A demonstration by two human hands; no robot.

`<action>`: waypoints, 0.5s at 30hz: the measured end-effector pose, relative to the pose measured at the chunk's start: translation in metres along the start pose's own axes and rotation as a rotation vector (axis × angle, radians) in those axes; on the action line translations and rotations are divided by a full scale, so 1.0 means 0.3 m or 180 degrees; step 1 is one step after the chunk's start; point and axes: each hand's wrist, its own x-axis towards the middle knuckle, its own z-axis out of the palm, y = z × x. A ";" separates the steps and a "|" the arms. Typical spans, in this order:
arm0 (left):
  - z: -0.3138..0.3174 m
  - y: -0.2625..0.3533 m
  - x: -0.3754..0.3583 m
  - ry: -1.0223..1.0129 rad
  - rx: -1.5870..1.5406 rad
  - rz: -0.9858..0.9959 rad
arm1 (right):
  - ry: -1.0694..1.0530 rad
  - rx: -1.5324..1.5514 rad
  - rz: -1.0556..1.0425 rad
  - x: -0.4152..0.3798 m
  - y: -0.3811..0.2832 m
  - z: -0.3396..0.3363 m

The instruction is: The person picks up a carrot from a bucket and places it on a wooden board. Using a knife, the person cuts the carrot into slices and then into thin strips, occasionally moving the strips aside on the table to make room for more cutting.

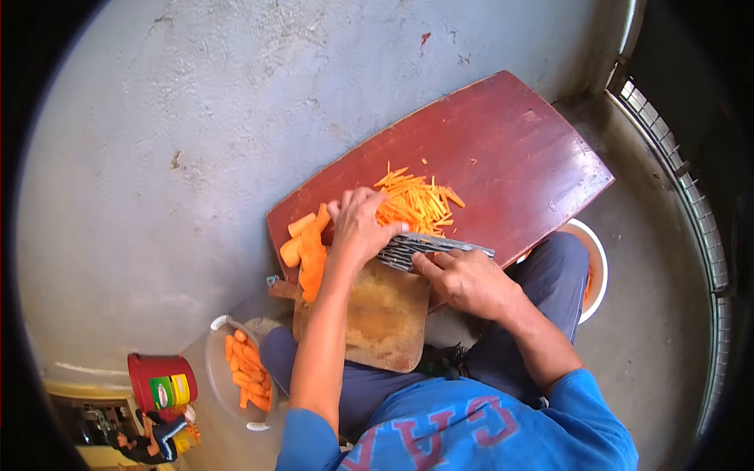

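My right hand is closed around a broad-bladed knife, its blade pointing left across the near edge of the red table. My left hand rests at the left side of a heap of thin carrot sticks, fingers curved and thumb spread toward the knife's tip. What lies under its palm is hidden. Left of that hand, peeled carrot pieces are piled at the table's end. A worn wooden cutting board lies below the knife, partly under my left forearm.
The red table stands against a pale wall. Whole carrots fill part of a clear tub at lower left. A white bucket is beside my right knee. Another person sits beyond a red bucket.
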 end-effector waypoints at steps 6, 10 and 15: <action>0.028 -0.044 -0.016 0.0746 -0.0503 -0.0241 | 0.0158 0.0142 -0.0068 0.010 -0.016 0.014; -0.013 -0.152 -0.145 0.1269 -0.0852 -0.0535 | -0.0285 0.0335 0.0394 0.021 -0.006 -0.006; -0.149 -0.239 -0.414 0.1111 0.0155 -0.1154 | 0.0168 0.0843 0.0398 0.020 0.013 0.053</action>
